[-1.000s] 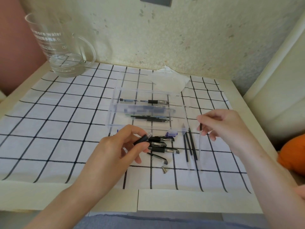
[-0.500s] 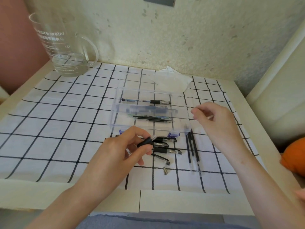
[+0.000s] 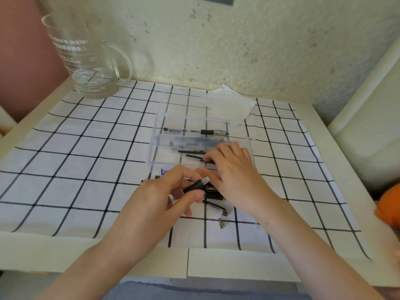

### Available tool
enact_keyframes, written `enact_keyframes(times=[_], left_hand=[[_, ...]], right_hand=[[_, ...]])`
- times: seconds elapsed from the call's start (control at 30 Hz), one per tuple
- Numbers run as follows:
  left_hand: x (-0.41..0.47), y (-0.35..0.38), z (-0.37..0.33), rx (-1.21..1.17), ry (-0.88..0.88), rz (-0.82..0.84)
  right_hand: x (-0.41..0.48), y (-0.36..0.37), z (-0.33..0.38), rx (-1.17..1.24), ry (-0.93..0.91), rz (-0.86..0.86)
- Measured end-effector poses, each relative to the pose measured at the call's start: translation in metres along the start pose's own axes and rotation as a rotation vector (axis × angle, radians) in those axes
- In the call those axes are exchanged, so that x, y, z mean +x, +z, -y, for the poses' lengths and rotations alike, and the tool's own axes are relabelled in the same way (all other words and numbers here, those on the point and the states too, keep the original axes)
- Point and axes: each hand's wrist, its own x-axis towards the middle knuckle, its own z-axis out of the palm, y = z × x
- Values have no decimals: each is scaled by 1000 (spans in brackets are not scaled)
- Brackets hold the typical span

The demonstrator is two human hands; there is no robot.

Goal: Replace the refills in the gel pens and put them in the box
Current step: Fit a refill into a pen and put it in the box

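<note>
Right hand now in box on refills, grip unclear; left hand around pen barrel.

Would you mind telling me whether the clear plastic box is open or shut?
Open: the right hand reaches into the box, its fingers touching a refill inside; no lid covers it.

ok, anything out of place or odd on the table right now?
Nothing spilled or damaged. One loose metal pen tip lies alone on the cloth, apart from the other pen parts. A crumpled tissue sits behind the box.
</note>
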Motion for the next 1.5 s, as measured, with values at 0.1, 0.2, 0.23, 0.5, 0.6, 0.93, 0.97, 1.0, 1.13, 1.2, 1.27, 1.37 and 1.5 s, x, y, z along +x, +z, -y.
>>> enact_keyframes(times=[0.1,0.2,0.23,0.5,0.6,0.93,0.97,1.0,1.13,1.2,1.27,1.37,1.5], left_hand=[[0,0,1,7,-1,0],[1,-1,1,7,2,5],[1,-1,1,4,2,7],[1,-1,0,6,-5,11],[1,-1,-1,15,-1,16],[1,-2,-1,19,7,7],[1,-2,-1,15,10,5],[0,-2,-1,12,14,5],[0,-3,-1,7,21,3],[0,-3,0,6,22,3],[0,-3,1,9,25,1],[0,-3,1,13,15,-3],[0,-3,1,18,23,-6]], right_hand=[[0,-2,0,-2,20,34],[-2,0,-1,-17,11,13],[-2,0,-1,-15,10,4],[-1,-4,-1,63,24,22],[1,-9,-2,178,61,53],[-1,-17,-4,644,228,24],[-1,-17,-3,678,237,-11],[-1,-18,-1,710,237,-52],[-3,-27,2,791,180,-207],[-6,-33,1,807,147,-232],[-9,-37,1,821,106,-274],[-12,-44,2,876,51,-374],[-12,-48,-2,1113,85,-324]])
